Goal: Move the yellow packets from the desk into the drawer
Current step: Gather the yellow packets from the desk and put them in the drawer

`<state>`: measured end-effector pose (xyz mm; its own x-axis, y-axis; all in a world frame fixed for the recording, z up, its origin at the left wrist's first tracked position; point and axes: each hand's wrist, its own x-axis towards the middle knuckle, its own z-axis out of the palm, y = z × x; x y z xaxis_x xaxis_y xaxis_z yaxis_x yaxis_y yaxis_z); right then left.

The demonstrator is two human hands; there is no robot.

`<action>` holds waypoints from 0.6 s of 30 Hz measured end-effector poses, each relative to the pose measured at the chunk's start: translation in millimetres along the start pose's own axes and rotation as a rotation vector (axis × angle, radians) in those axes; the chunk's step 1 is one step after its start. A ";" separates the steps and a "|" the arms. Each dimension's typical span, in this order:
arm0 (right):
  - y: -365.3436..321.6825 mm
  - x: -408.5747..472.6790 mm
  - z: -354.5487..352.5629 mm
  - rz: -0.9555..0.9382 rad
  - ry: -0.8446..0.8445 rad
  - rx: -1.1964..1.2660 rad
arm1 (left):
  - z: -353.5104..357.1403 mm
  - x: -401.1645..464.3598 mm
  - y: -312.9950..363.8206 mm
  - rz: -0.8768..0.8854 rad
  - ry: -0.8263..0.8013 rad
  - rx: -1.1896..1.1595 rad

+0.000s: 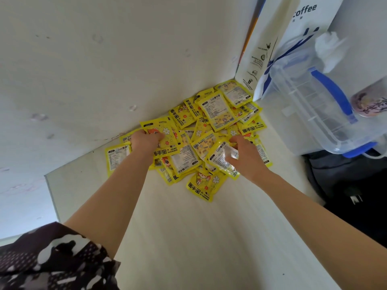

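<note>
Pinching a crinkly packet (222, 158) by its top edge, my right hand (244, 158) has thumb and fingers pressed onto the glossy film, which bends and catches the light. My left hand (144, 141) lies curled on the far side of the heap, fingers closing on another packet (165, 132) there. These sachets look light, soft and slippery, so I judge a scoop under several, or a firm pinch at the sealed edges, safer than one corner. The whole pile of yellow packets (201, 130) sits on the worktop (188, 237) against the wall (104, 70), beside a paper bag (272, 49) and a clear plastic box (314, 105). No drawer is visible
</note>
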<state>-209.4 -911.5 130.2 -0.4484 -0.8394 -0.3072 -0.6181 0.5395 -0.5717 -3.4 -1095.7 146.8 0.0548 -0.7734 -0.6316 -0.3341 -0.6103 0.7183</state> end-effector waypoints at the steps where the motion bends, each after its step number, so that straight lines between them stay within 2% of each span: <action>1: -0.8 -0.5 -2.2 0.017 -0.006 0.016 | -0.2 -1.3 -1.0 0.006 0.001 0.006; 8: -9.1 -11.7 -20.9 -0.059 -0.068 -0.165 | -14.9 -19.9 -6.0 0.122 0.008 -0.016; 13: -13.5 -29.7 -18.7 -0.019 -0.052 0.046 | -46.6 -30.7 -16.5 0.174 0.012 -0.082; 18: -19.3 -36.8 -12.5 0.022 -0.077 0.128 | -85.9 -32.0 -37.3 0.169 0.061 -0.132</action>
<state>-189.0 -890.2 162.1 -0.4068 -0.8329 -0.3752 -0.5194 0.5488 -0.6551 88.1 -1062.9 165.3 0.0663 -0.8730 -0.4831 -0.2179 -0.4852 0.8468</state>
